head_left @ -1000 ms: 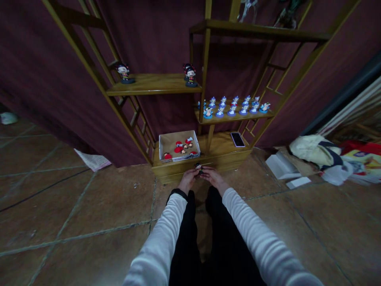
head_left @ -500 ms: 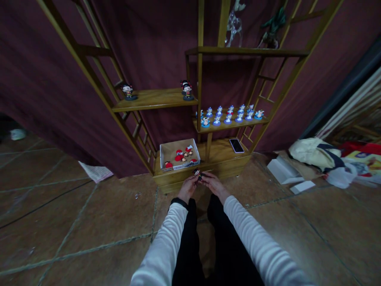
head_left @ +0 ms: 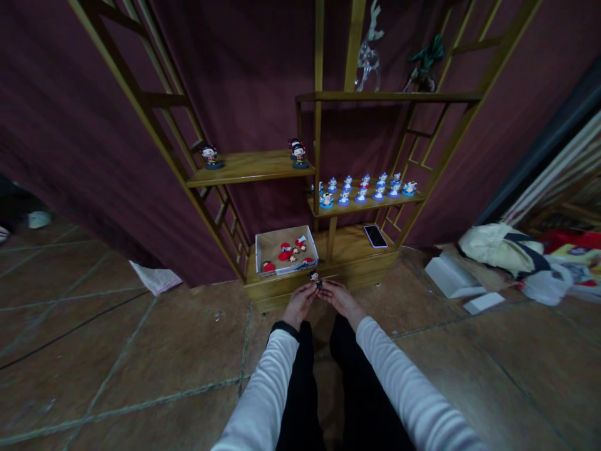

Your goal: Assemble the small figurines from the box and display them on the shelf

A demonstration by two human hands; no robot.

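Between my two hands is a small dark-haired figurine (head_left: 315, 278), upright, just in front of the cabinet's low base. My left hand (head_left: 299, 302) grips it from the left with closed fingers, and my right hand (head_left: 340, 297) pinches it from the right. Beyond them a shallow cardboard box (head_left: 287, 235) holds several red pieces and small figurine heads. Similar dark-haired figurines stand on the left shelf (head_left: 253, 164), one figurine (head_left: 211, 155) at its left end and a pair, one behind the other (head_left: 298, 155), at its right end.
Several blue-and-white figurines (head_left: 361, 195) stand in rows on the right shelf. Below them lies a phone (head_left: 375, 236). A clear deer ornament (head_left: 369, 59) and a dark green statue (head_left: 426, 66) occupy the upper shelf. At right on the floor are an opened white box (head_left: 451, 275) and a cream bag (head_left: 498, 247).
The view has tilted slightly upward, so the shelves sit lower in the picture. Both hands stay together on the figurine, with only slight shifts of the fingers.
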